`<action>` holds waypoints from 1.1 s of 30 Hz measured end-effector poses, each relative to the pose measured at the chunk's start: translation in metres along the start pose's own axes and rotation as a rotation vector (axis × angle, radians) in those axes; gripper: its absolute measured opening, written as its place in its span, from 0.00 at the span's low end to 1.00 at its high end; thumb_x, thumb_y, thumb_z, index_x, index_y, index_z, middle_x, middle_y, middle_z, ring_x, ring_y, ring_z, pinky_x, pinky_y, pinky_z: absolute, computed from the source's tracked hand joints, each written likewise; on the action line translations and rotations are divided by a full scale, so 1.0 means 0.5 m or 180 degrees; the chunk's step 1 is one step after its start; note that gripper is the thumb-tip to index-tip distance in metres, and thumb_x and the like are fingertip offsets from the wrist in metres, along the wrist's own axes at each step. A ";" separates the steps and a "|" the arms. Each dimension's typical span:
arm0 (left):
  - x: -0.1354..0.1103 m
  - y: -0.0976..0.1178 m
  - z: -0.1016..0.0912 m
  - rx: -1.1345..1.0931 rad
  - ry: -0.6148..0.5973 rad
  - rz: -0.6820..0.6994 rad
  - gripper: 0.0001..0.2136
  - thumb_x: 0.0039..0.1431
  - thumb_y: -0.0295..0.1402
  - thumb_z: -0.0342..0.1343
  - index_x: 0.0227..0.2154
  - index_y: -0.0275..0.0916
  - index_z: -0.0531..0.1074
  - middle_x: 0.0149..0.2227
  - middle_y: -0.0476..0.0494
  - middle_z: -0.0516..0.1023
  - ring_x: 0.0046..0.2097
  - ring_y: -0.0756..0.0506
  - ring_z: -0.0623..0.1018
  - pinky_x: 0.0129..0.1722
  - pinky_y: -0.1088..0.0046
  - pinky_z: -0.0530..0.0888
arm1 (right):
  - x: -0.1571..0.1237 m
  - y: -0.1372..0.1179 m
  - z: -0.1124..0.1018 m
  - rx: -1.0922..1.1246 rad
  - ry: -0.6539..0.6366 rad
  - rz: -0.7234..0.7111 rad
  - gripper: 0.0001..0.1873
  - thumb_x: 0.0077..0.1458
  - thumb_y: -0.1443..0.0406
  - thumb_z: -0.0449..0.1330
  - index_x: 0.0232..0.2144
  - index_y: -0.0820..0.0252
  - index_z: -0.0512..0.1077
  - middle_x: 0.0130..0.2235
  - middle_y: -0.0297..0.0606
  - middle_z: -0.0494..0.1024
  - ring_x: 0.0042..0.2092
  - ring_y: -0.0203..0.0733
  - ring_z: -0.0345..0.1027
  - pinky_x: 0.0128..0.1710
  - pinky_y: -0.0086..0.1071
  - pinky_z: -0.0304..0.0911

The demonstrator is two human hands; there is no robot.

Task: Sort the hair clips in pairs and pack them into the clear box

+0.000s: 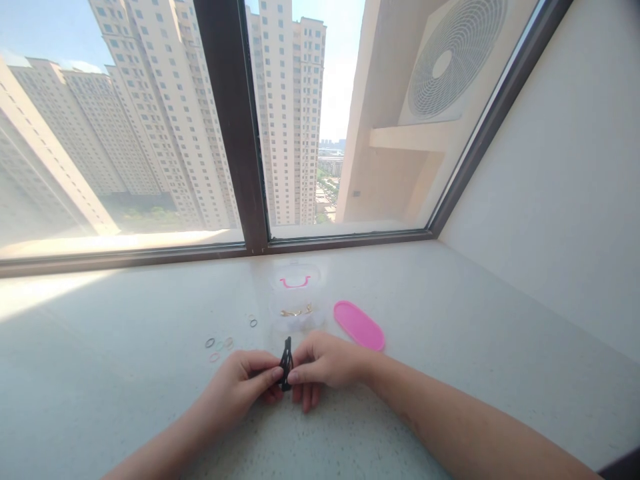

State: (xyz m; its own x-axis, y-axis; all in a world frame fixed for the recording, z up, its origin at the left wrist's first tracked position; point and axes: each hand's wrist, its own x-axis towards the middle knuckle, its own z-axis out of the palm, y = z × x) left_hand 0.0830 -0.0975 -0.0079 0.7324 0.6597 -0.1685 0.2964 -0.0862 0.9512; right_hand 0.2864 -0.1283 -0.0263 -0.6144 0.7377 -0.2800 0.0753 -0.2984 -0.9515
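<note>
My left hand point(245, 383) and my right hand point(323, 365) meet over the pale stone sill point(100, 373), both pinching a small black hair clip point(286, 362) held upright between the fingertips. Just beyond the clip stands a clear plastic box point(296, 303) with a pink handle; some gold-coloured clips lie inside it. Its pink oval lid point(359, 325) lies flat on the sill to the right of the box. Several small hair rings point(218, 345) lie scattered on the sill to the left of my hands.
A dark window frame point(235, 133) runs along the back of the sill, with high-rise buildings outside. A white wall point(565, 200) closes off the right side. One more small ring point(253, 322) lies near the box.
</note>
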 end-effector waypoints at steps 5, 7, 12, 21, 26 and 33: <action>-0.002 0.001 0.004 0.0030 0.0003 0.0081 0.13 0.58 0.38 0.54 0.27 0.35 0.78 0.27 0.44 0.77 0.33 0.44 0.76 0.32 0.72 0.75 | 0.004 -0.005 0.010 -0.0070 0.0327 0.0160 0.13 0.53 0.61 0.62 0.27 0.68 0.70 0.24 0.37 0.75 0.23 0.34 0.72 0.22 0.25 0.67; -0.002 0.001 0.005 0.0056 0.0001 0.0118 0.13 0.58 0.37 0.54 0.27 0.35 0.78 0.28 0.44 0.77 0.33 0.44 0.76 0.33 0.72 0.75 | 0.005 -0.006 0.014 -0.0100 0.0404 0.0200 0.10 0.54 0.64 0.59 0.27 0.68 0.70 0.23 0.36 0.74 0.22 0.34 0.71 0.21 0.24 0.67; -0.003 -0.004 0.006 0.0209 -0.0012 0.0203 0.11 0.58 0.36 0.53 0.30 0.35 0.77 0.28 0.45 0.77 0.33 0.45 0.76 0.33 0.72 0.74 | 0.008 -0.003 0.016 -0.0107 0.0471 0.0218 0.08 0.55 0.67 0.56 0.26 0.67 0.70 0.22 0.36 0.74 0.21 0.33 0.72 0.22 0.24 0.68; -0.011 -0.005 0.013 0.0629 0.0151 0.0391 0.10 0.58 0.30 0.52 0.29 0.36 0.78 0.27 0.46 0.78 0.32 0.46 0.77 0.32 0.74 0.73 | 0.001 -0.020 0.027 -0.0115 0.0634 0.0304 0.09 0.52 0.69 0.57 0.22 0.67 0.70 0.19 0.35 0.73 0.19 0.34 0.70 0.18 0.24 0.67; -0.010 0.002 0.013 0.0447 0.0146 0.0389 0.10 0.57 0.31 0.52 0.28 0.37 0.78 0.27 0.46 0.78 0.31 0.46 0.78 0.32 0.74 0.74 | 0.002 -0.014 0.031 -0.0209 0.0803 0.0285 0.10 0.52 0.67 0.59 0.20 0.66 0.69 0.20 0.34 0.73 0.19 0.33 0.70 0.16 0.23 0.66; -0.005 0.008 0.007 0.0231 -0.0007 0.0060 0.10 0.57 0.33 0.53 0.31 0.37 0.80 0.28 0.46 0.81 0.32 0.46 0.78 0.33 0.73 0.75 | 0.001 -0.008 0.026 -0.0430 0.0893 0.0001 0.14 0.47 0.59 0.66 0.24 0.64 0.68 0.21 0.33 0.72 0.19 0.33 0.69 0.14 0.22 0.61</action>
State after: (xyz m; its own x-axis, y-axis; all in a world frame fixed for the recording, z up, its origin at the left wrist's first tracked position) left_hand 0.0842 -0.1022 -0.0044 0.7397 0.6558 -0.1513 0.3262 -0.1527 0.9329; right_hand 0.2757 -0.1348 -0.0211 -0.3750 0.8816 -0.2866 0.1907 -0.2292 -0.9545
